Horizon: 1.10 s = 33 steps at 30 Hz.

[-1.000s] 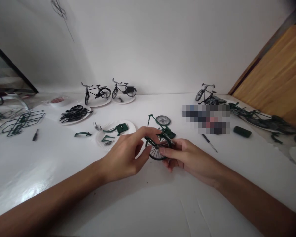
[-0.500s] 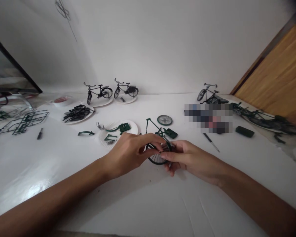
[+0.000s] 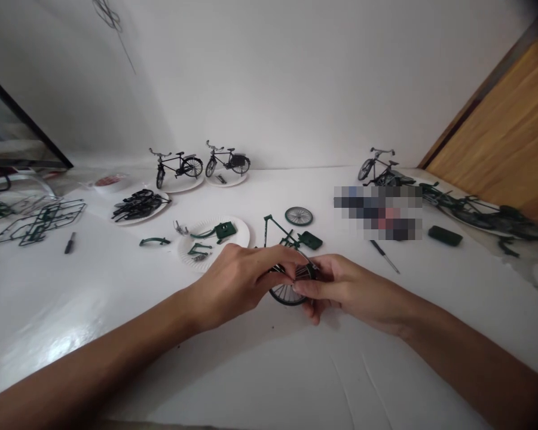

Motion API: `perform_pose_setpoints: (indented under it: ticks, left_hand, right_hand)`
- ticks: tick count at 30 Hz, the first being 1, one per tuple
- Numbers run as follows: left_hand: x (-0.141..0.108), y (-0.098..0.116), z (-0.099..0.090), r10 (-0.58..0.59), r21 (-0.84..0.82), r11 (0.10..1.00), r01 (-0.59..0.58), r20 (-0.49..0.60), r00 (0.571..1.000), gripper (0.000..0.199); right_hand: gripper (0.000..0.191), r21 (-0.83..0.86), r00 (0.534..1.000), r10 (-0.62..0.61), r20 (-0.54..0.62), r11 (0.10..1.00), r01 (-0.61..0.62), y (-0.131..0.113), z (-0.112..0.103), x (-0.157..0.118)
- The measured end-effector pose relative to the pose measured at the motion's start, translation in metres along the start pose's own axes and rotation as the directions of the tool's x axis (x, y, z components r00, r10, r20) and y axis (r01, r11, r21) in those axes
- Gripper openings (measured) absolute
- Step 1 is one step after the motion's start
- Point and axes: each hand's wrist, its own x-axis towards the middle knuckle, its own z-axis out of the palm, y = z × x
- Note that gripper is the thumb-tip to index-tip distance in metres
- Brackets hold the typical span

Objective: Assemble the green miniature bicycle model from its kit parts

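Between both hands is a small green model bicycle frame (image 3: pixel 275 226) with a spoked wheel (image 3: pixel 287 294) at its near end. My left hand (image 3: pixel 242 275) reaches over from the left, its thumb and fingers pinched near the hub. From the right, my right hand (image 3: pixel 341 283) grips the wheel, thumb across the spokes and other fingers behind the rim. Whether a tiny part sits between the fingertips is hidden. Just beyond lie a loose spoked wheel (image 3: pixel 298 216) and a dark green flat piece (image 3: pixel 311 240).
A paper plate (image 3: pixel 244 239) holds green parts, with a green mudguard (image 3: pixel 155 242) beside it. Finished model bicycles (image 3: pixel 179 166) stand at the back. Screwdrivers lie left (image 3: pixel 70 243) and right (image 3: pixel 385 257). Green sprues (image 3: pixel 40 221) spread at far left; something pixelated (image 3: pixel 379 212) is right of centre.
The wheel and my hands sit slightly lower in view, and the wheel has tilted a little. My grips look the same. The whole view has shifted slightly.
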Motion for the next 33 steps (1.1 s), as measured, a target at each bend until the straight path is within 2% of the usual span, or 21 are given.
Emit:
perform_pose_setpoints:
  ticks: [5,8,10,12,14,16,18,20,22,25,28,30,32,33]
  left_hand:
    - [-0.005,-0.002,-0.004,0.138,0.234,0.961,-0.147,0.056,0.989,0.040]
    - [-0.006,-0.001,-0.007,0.211,0.318,0.919,-0.234,0.104,0.972,0.045]
    - [-0.004,-0.002,-0.010,0.264,0.342,0.899,-0.275,0.077,0.961,0.041]
    - [-0.001,-0.004,-0.015,0.299,0.345,0.898,-0.273,-0.024,0.954,0.032]
    - [0.002,-0.007,-0.022,0.268,0.330,0.922,-0.202,-0.168,0.949,0.025]
    - [0.002,-0.012,-0.030,0.158,0.278,0.957,-0.087,-0.244,0.957,0.026]
    - [0.002,-0.017,-0.036,0.034,0.200,0.980,0.007,-0.204,0.978,0.026]
    - [0.001,-0.021,-0.039,-0.026,0.117,0.992,0.040,-0.118,0.993,0.024]
    - [-0.001,-0.023,-0.038,-0.034,0.042,0.998,0.038,-0.090,0.995,0.026]
    - [-0.002,-0.022,-0.036,-0.036,-0.039,0.999,0.032,-0.103,0.994,0.027]
    - [-0.004,-0.022,-0.035,-0.085,-0.116,0.991,0.073,-0.105,0.991,0.016]
    - [-0.006,-0.023,-0.034,-0.115,-0.156,0.983,0.099,-0.097,0.989,0.012]
    - [-0.009,-0.024,-0.031,-0.141,-0.183,0.975,0.127,-0.066,0.988,0.010]
    - [-0.010,-0.024,-0.028,-0.162,-0.197,0.969,0.150,-0.047,0.986,0.010]
  right_hand:
    - [0.015,-0.043,1.000,0.008,0.030,0.999,-0.007,-0.001,-0.001,0.001]
    - [0.017,-0.025,0.999,-0.010,0.048,1.000,0.011,-0.001,-0.001,0.001]
    - [0.019,0.007,0.999,-0.021,0.036,1.000,0.020,-0.001,-0.001,0.001]
    - [0.019,0.039,0.999,-0.034,0.003,0.999,0.034,-0.001,-0.002,0.000]
    - [0.021,0.037,0.998,-0.055,-0.043,0.998,0.056,-0.001,-0.003,0.001]
    - [0.023,0.017,0.992,-0.090,-0.085,0.996,0.092,0.000,-0.004,0.002]
    - [0.023,-0.028,0.985,-0.121,-0.120,0.993,0.118,-0.001,-0.005,0.003]
    - [0.025,-0.089,0.981,-0.132,-0.146,0.989,0.120,-0.002,-0.006,0.003]
    - [0.026,-0.139,0.981,-0.126,-0.149,0.985,0.105,-0.002,-0.006,0.002]
    - [0.029,-0.133,0.985,-0.112,-0.135,0.987,0.094,0.000,-0.007,0.002]
    - [0.031,-0.051,0.987,-0.082,-0.140,0.996,0.075,0.002,-0.009,0.002]
    - [0.031,-0.053,0.995,-0.032,-0.096,0.998,0.027,0.002,-0.011,0.001]
    - [0.032,-0.171,0.999,0.019,-0.047,0.985,-0.027,-0.002,-0.015,-0.003]
    - [0.033,-0.265,0.998,0.030,-0.061,0.963,-0.045,-0.005,-0.019,-0.005]
